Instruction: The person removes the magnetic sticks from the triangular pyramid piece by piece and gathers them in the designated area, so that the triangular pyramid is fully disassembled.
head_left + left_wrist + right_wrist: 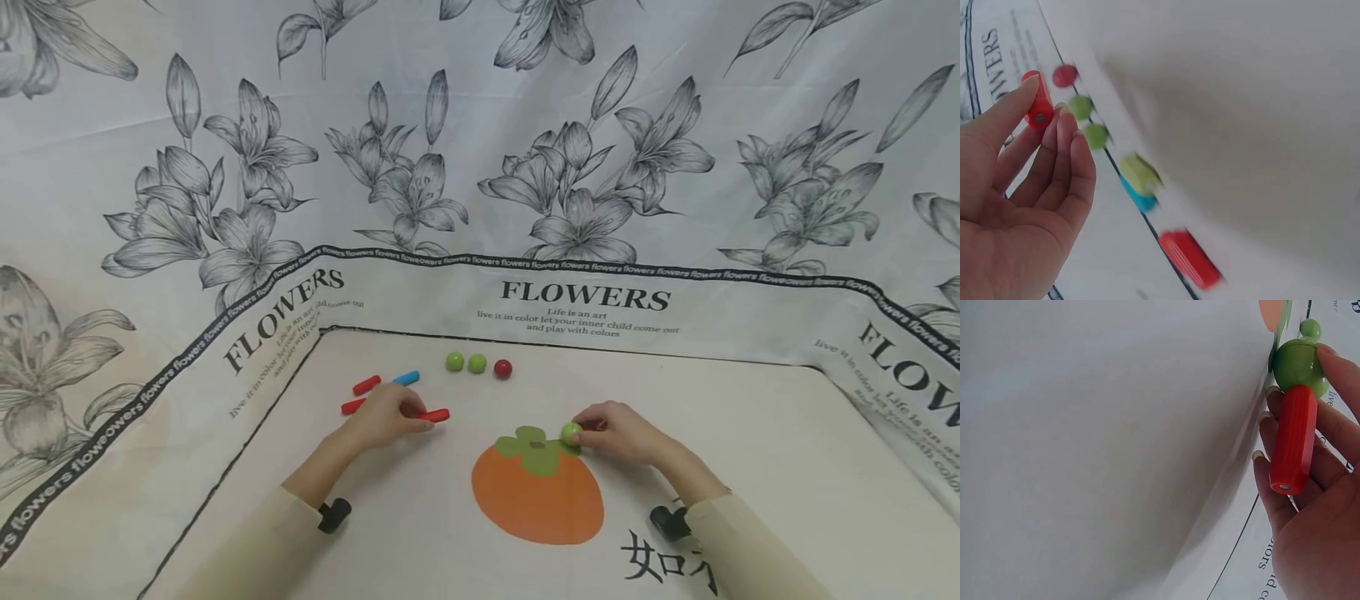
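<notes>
My left hand point(385, 414) pinches a red magnetic-looking rod point(1037, 100) between thumb and fingertips, a small metal disc showing at its end. Across from it, my right hand point(621, 432) grips a green ball point(1299, 362) above the printed persimmon's leaves. A second red rod point(1294, 439) is joined to that ball and points back along the palm; the head view mostly hides it behind the fingers. Beside the left hand lie a red rod point(367, 385), another partly covered red rod point(352, 407) and a blue rod point(407, 378). A yellow-green rod point(1140, 175) shows in the left wrist view.
Two green balls point(454, 362) and a dark red ball point(503, 369) stand in a row toward the back of the table. The pale tablecloth point(420, 500) bears a printed orange persimmon point(536, 504) and black characters. Flower-patterned cloth point(420, 292) rises behind and at both sides.
</notes>
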`<state>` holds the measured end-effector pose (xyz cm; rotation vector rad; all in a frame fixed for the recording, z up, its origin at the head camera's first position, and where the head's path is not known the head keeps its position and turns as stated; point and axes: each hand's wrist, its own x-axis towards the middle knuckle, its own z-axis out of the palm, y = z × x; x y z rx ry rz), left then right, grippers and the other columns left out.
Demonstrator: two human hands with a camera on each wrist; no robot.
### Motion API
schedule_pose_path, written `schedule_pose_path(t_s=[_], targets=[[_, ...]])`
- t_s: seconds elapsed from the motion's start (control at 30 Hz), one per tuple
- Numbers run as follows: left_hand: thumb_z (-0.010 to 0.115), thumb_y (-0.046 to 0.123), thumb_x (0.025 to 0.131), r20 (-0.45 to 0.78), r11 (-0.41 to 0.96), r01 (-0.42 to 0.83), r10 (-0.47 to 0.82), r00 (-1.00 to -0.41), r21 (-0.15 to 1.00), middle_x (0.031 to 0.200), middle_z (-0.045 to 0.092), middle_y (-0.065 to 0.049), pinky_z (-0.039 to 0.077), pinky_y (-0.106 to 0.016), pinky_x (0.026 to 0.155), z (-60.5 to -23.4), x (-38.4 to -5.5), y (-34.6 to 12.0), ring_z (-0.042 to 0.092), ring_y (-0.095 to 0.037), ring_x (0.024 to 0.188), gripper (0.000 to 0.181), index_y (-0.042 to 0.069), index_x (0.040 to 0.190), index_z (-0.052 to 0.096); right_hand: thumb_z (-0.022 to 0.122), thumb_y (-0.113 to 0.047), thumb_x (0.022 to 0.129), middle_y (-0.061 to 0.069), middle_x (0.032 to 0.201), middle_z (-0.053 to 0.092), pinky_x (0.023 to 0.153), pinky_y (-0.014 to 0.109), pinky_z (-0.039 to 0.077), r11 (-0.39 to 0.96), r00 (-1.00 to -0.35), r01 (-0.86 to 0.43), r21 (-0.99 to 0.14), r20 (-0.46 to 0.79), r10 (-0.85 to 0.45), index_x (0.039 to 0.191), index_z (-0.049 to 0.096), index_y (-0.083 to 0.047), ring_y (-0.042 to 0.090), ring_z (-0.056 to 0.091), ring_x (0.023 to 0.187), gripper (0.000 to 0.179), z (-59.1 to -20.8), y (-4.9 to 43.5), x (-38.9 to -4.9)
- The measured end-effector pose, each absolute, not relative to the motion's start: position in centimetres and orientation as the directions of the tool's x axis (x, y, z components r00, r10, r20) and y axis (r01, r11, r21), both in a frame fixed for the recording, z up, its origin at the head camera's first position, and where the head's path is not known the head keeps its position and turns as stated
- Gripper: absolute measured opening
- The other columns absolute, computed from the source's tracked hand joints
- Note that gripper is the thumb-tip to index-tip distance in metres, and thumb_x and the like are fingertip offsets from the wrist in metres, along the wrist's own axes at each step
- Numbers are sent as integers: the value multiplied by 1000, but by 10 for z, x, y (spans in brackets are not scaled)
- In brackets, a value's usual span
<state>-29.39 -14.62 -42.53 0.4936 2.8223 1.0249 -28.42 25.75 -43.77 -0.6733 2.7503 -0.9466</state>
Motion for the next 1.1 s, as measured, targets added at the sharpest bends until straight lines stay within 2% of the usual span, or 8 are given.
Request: schedule_pose_path(t_s=[0.13,0.33,0.7,0.9,1.1], targets=[[84,22,87,22,734,263,320,-947,627,82,67,4,51,-30,67,-429,-290,-187,57,-17,77,15,12,97,78,75,-27,94,-2,99,71,78,33,52,698,-886,-352,-624,-19,-463,110,76,-7,17,58,90,26,-437,256,-283],[82,23,88,5,771,227,279,-960,595,91,66,-1,51,-31,73,-432,-289,-235,57,-19,84,21,7,101,77,74,-26,93,-2,95,70,76,32,52,701,-883,-359,-616,-18,-468,108,76,-7,16,59,87,24,-436,257,-283],[84,20,85,-69,817,136,210,-975,560,84,65,-2,50,-32,71,-442,-285,-271,56,-19,79,17,8,91,73,74,-28,94,-5,92,70,74,29,52,702,-876,-373,-607,-21,-483,103,77,-10,15,58,84,21,-437,257,-285],[83,23,86,-66,827,138,207,-976,545,82,62,-2,47,-33,69,-444,-287,-276,54,-19,79,18,9,89,71,74,-33,94,-5,78,66,67,30,50,755,-903,-320,-572,-56,-425,90,75,-12,15,57,74,21,-434,254,-283],[82,24,86,-75,832,129,200,-977,540,79,59,-2,44,-32,67,-445,-287,-275,52,-20,78,19,10,86,69,71,-42,94,-6,62,55,58,29,41,834,-934,-261,-486,-92,-346,71,68,-15,13,50,63,36,-430,251,-279]])
